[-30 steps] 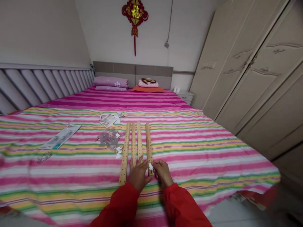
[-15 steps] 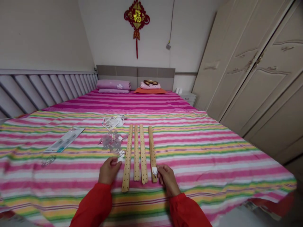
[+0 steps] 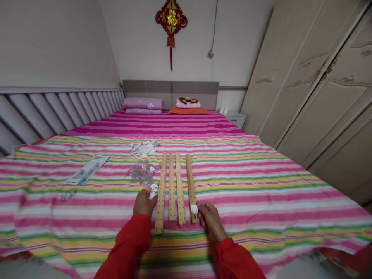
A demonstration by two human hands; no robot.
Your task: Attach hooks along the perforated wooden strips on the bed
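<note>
Several perforated wooden strips [image 3: 174, 186] lie side by side on the striped bedspread [image 3: 261, 193]. A small white hook [image 3: 194, 209] sits on the near end of the rightmost strip [image 3: 191, 182]. My right hand [image 3: 211, 220] rests beside that end, fingers curled, touching the strip by the hook. My left hand [image 3: 143, 203] is left of the leftmost strip, fingers closed around a small white hook [image 3: 152, 195] from the pile of clear and white hooks [image 3: 142, 173].
A printed card [image 3: 86, 170] and an opened plastic packet [image 3: 142, 148] lie farther left and back on the bed. Pillows [image 3: 143, 104] sit at the headboard. A wardrobe [image 3: 319, 85] fills the right wall, a nightstand [image 3: 235, 118] stands beside it.
My left hand left the strips' near ends and moved left to the loose hooks, closing on one. The white hook now sits on the rightmost strip; my right hand stayed beside it.
</note>
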